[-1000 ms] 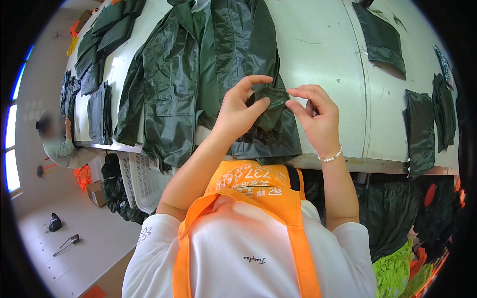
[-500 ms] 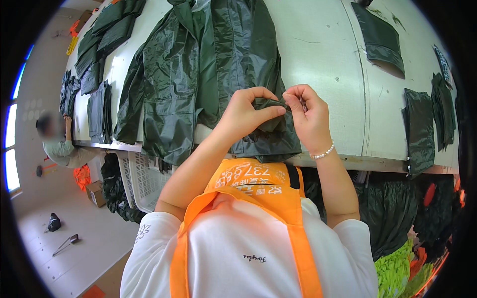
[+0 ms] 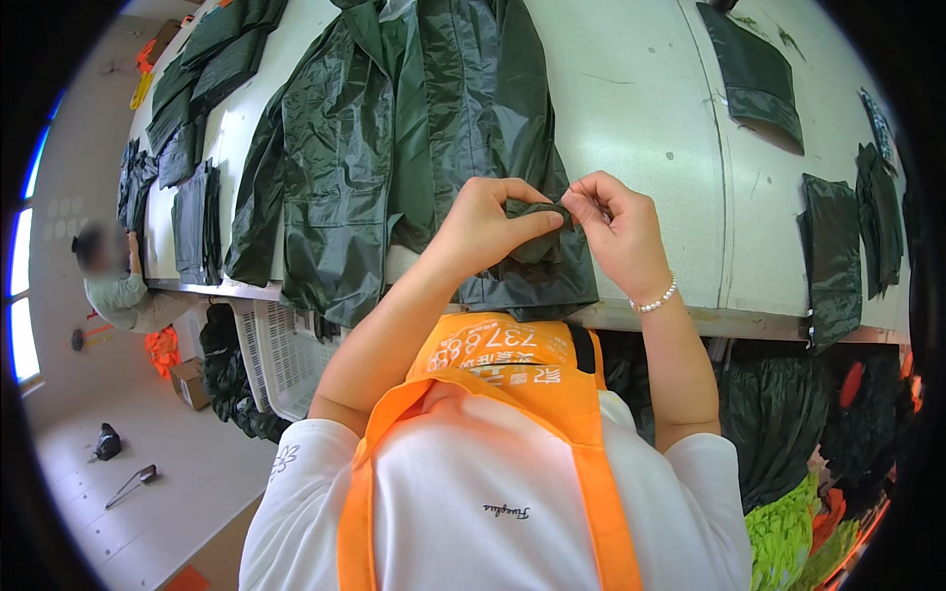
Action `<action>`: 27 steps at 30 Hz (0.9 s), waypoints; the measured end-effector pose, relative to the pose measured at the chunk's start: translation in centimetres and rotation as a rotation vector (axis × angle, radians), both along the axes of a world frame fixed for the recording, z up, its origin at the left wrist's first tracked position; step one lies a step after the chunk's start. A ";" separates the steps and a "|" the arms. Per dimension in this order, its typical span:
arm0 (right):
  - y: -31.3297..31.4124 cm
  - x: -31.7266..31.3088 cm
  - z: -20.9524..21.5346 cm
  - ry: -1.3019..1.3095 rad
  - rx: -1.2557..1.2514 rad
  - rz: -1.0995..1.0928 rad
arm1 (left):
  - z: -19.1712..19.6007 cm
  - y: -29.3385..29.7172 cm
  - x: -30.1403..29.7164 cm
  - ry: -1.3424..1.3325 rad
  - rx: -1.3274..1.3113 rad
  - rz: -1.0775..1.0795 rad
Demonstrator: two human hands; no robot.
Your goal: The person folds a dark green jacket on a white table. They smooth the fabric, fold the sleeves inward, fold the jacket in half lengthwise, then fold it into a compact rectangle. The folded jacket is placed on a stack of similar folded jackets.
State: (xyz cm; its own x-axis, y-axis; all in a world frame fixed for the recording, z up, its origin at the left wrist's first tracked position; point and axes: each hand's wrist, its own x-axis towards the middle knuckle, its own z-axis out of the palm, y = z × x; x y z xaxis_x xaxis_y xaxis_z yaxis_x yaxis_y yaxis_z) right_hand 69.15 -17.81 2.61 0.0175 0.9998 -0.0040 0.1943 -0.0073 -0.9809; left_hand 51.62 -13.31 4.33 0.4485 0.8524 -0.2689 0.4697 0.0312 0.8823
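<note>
Dark green jacket fabric (image 3: pixel 537 212) is pinched between left hand (image 3: pixel 485 225) and right hand (image 3: pixel 619 229); fingertips partly hidden.

A long white table (image 3: pixel 641 118) spans the view from nine o'clock to three o'clock, its near edge running just above the picture's centre. A large dark green raincoat (image 3: pixel 394 148) is spread across its middle at twelve o'clock, its hem hanging over the near edge. Folded dark green pieces (image 3: pixel 212 59) lie in a row toward ten o'clock. At one o'clock lies a single dark green panel (image 3: pixel 754 74), and at three o'clock two more panels (image 3: pixel 838 246) drape over the edge.
</note>
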 end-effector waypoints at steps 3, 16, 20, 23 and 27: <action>0.0 0.0 -1.1 0.030 0.062 -0.089 | 0.2 0.2 0.1 0.011 -0.051 0.021; -1.6 2.0 0.2 -0.037 -0.047 0.102 | 0.2 0.1 0.5 0.022 -0.020 0.036; -1.2 1.7 0.6 -0.046 -0.019 0.121 | 0.6 0.1 0.6 0.028 -0.024 0.007; -1.1 1.8 0.8 -0.059 -0.031 0.144 | 0.6 0.0 0.4 0.029 -0.021 -0.002; -1.2 2.0 0.7 -0.014 -0.047 0.155 | 0.7 0.0 0.4 0.024 -0.067 0.011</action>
State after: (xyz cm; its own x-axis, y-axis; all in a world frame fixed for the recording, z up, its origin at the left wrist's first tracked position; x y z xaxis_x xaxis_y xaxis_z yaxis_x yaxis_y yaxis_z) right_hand 71.13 -18.99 3.36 -0.1371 0.9892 -0.0518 0.2098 -0.0221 -0.9775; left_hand 52.00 -13.28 5.04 0.4318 0.8371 -0.3358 0.4903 0.0947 0.8664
